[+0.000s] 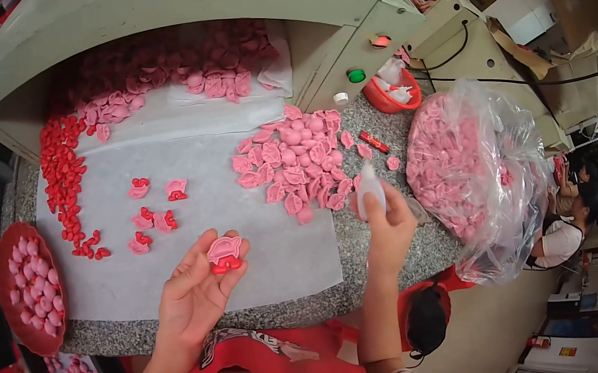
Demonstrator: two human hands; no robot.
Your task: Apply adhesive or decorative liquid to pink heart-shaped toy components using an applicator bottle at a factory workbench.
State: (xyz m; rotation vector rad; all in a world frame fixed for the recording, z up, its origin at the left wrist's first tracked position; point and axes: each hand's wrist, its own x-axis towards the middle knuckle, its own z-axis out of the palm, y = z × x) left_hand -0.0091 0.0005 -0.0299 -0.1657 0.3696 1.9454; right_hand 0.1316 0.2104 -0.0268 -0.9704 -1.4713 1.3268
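Between the thumb and fingers of my left hand (191, 290) is a small pink plastic shell-shaped piece (224, 247) with a red two-lobed piece (226, 264) against its lower edge. My right hand (394, 227) is wrapped round a small white squeeze bottle (370, 189), its nozzle pointing up. Beyond my left hand, several pink pieces with red parts (176, 187) lie on a white sheet (248, 258). A heap of loose pink pieces (299, 156) lies just past my right hand. Along the sheet's left side runs a pile of small red pieces (64, 182).
A pale green machine (166, 7) with a wide opening stands behind, pink pieces inside. At left is a red bowl (11, 307) of pink pieces; at right, a clear plastic bag (518, 150) of more. A red basket (385, 102) sits far right. Other people are beyond.
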